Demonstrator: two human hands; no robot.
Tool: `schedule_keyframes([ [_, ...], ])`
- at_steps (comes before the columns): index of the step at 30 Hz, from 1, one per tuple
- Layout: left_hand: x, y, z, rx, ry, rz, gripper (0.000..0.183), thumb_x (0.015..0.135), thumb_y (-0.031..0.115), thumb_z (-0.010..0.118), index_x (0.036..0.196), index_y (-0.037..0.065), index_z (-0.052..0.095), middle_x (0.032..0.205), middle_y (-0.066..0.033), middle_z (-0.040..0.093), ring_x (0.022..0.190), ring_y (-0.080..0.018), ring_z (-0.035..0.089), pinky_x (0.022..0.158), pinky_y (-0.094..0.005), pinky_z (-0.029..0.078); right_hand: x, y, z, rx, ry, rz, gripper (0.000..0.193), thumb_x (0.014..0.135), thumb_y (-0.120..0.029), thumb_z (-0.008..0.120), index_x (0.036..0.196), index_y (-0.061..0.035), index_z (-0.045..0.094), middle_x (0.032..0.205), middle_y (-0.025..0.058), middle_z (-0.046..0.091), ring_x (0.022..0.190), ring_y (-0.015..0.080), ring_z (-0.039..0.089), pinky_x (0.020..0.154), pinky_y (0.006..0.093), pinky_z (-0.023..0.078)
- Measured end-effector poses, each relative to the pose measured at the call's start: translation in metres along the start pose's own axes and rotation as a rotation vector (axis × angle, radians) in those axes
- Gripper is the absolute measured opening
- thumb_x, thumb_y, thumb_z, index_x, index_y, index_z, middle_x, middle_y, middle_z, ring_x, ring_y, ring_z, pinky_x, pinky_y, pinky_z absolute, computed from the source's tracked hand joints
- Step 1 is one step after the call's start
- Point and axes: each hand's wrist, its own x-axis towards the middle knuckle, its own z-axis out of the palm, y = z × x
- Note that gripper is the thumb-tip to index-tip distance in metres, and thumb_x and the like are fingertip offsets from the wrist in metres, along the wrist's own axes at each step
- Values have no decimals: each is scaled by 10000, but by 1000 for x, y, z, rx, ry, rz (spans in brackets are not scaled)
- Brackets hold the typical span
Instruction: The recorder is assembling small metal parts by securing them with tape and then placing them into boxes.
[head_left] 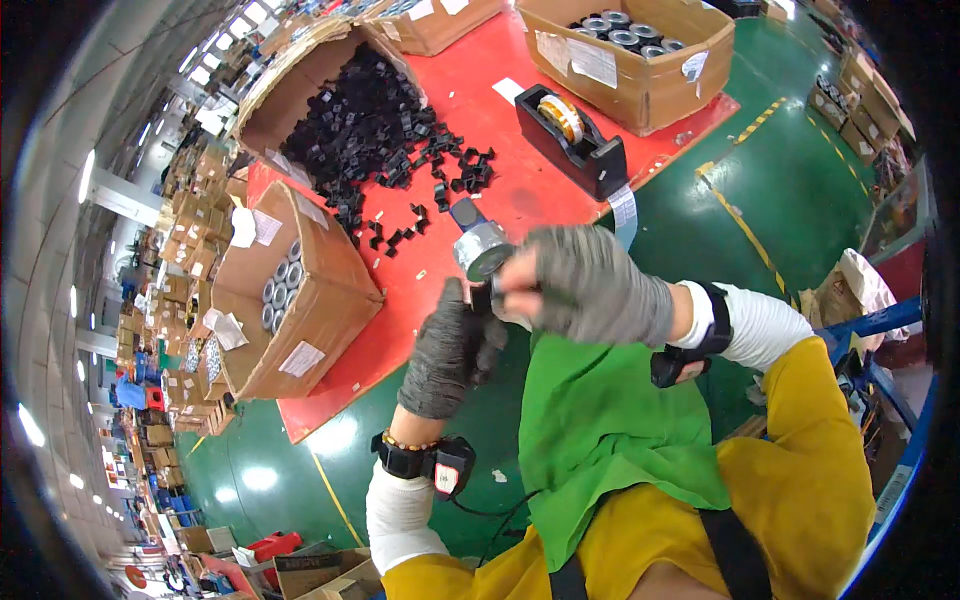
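Observation:
Both my hands wear grey gloves and meet over the near edge of the red table (520, 205). My left hand (448, 345) is closed on a small black plastic clip (481, 298). Against that clip come the bare fingertips of my right hand (600, 285), which is curled and smeared by motion; what it grips is hidden. Just beyond my fingers are a silver cylindrical part (482, 246) and a dark blue round-ended piece (465, 212). Loose black clips (370, 125) spill across the table from a tipped carton (268, 95) at the far left.
A black tape dispenser (590, 150) stands near the table's right edge, a label strip hanging from it. Cartons of silver-ringed cylinders stand on the left (335, 290) and far right (640, 85). The floor (690, 215) is green with yellow lines; a blue frame (880, 325) is at right.

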Motion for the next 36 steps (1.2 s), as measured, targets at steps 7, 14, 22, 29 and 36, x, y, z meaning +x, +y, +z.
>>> schedule_keyframes([
  [7, 42, -8, -39, 529, 224, 473, 248, 862, 283, 554, 887, 37, 567, 541, -87, 520, 445, -204, 491, 426, -303, 358, 21, 44, 28, 776, 264, 779, 155, 787, -138, 658, 894, -44, 595, 766, 28, 607, 742, 112, 574, 676, 273, 479],
  [14, 72, -16, -42, 1030, 204, 879, 278, 784, 59, 597, 1039, 1, 502, 606, -178, 537, 531, -333, 560, 439, -381, 404, 26, 52, 22, 761, 133, 944, 125, 785, -133, 654, 856, -43, 605, 753, 21, 611, 725, 105, 567, 666, 275, 478],
  [22, 53, 10, -19, 70, 233, -24, 360, 925, 327, 440, 702, 63, 542, 495, 0, 442, 396, -117, 416, 364, -260, 301, 19, 62, 24, 803, 138, 936, 199, 806, -191, 657, 922, -42, 594, 736, 2, 594, 686, 88, 562, 605, 249, 473],
  [29, 20, -9, -23, 23, 293, 198, 598, 919, 522, 354, 522, 104, 512, 441, 18, 433, 390, -67, 369, 382, -241, 230, -26, 104, -24, 705, 288, 1011, 228, 823, -218, 644, 955, -49, 566, 699, -3, 560, 579, 83, 545, 488, 236, 448],
  [36, 0, -12, 76, 18, -183, 160, 514, 915, 505, 373, 666, 83, 529, 532, -8, 485, 470, -116, 439, 441, -264, 317, -72, 178, -73, -79, 217, 878, 359, 839, -300, 601, 1088, -46, 558, 944, 122, 639, 911, 219, 612, 821, 324, 461],
])
